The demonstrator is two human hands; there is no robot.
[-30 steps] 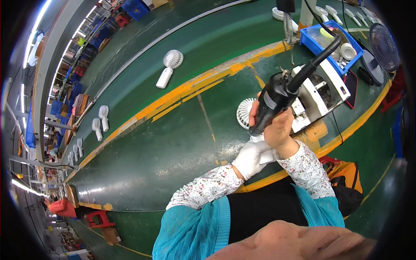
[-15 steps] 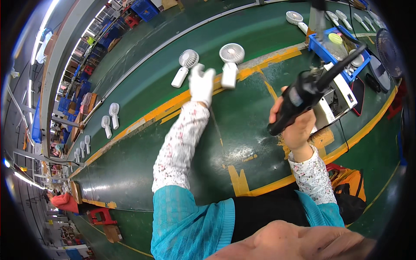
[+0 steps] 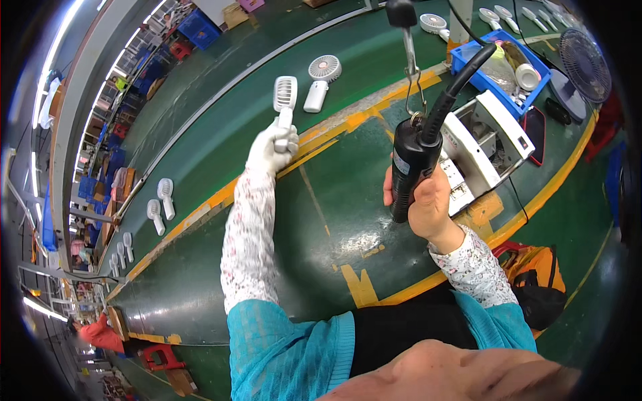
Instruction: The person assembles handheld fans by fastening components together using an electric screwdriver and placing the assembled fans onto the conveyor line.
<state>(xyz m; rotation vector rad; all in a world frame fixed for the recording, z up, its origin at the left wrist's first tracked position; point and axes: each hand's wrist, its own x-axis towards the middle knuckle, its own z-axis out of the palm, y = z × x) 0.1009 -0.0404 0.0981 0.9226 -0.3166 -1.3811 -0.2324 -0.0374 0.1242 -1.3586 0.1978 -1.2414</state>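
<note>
My left hand point(image 3: 273, 148), in a white glove, is closed around the handle of a white handheld fan point(image 3: 285, 93) and holds it up over the near edge of the green belt. Just right of it, a second white handheld fan point(image 3: 325, 69) lies on the belt. Bare-fingered, my right hand point(image 3: 430, 208) grips a black electric screwdriver point(image 3: 409, 152) above the bench. A cable and a metal hanging hook meet at the screwdriver's top end. Its lower tip is out of sight.
Several more fans point(image 3: 165, 199) lie along the belt point(image 3: 221, 127). On the right stand a white box-shaped device point(image 3: 485, 144), a blue bin point(image 3: 488, 73) of parts and a dark desk fan point(image 3: 584, 65). A person in red point(image 3: 100, 334) is at the far left.
My left hand has closed on a fan and lifted it, moving left. The screwdriver has swung more upright as my right hand shifted left. The belt fans appear further left.
</note>
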